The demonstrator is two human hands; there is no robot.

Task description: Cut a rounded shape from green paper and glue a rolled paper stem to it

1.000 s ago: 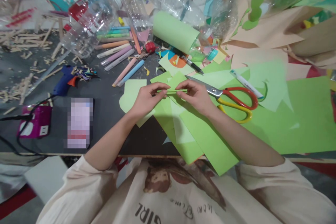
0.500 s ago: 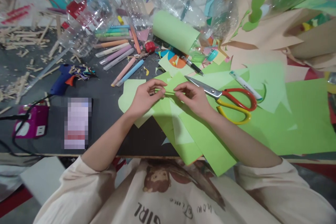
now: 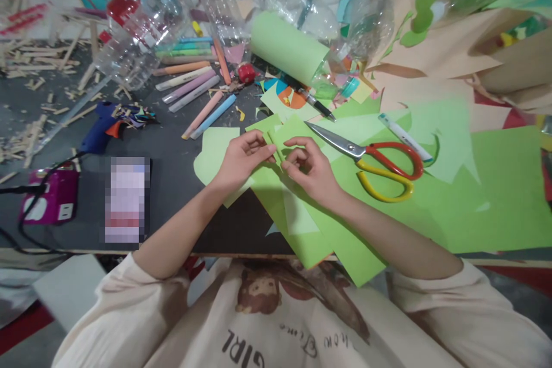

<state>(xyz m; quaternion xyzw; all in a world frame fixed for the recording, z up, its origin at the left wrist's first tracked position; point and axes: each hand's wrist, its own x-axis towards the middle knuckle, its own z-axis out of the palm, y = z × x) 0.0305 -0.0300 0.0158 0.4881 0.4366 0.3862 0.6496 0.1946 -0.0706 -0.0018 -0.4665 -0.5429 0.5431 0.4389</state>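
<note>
A narrow strip of folded green paper (image 3: 275, 144) slants between my two hands. My left hand (image 3: 245, 158) is closed, pinching the strip between thumb and fingers. The thumb and a curled finger of my right hand (image 3: 313, 172) meet at the strip's lower end, while its index finger is lifted away. Under both hands lie overlapping green paper sheets (image 3: 345, 241), one hanging over the table's front edge. Just right of my right hand, large scissors (image 3: 356, 151) with one red and one yellow handle lie on the paper, blades apart.
Several markers (image 3: 190, 89) lie behind my left hand, with a blue glue gun (image 3: 98, 126) and a phone (image 3: 127, 200) further left. A paper-wrapped bottle (image 3: 288, 49) and clear plastic bottles stand behind. A white-and-green pen (image 3: 405, 137) rests near the scissors. Wood sticks (image 3: 38, 63) litter the far left.
The paper strip has turned from lying level between my hands to a steep slant. My right hand's fingers have shifted down to its lower end, and the index finger has lifted.
</note>
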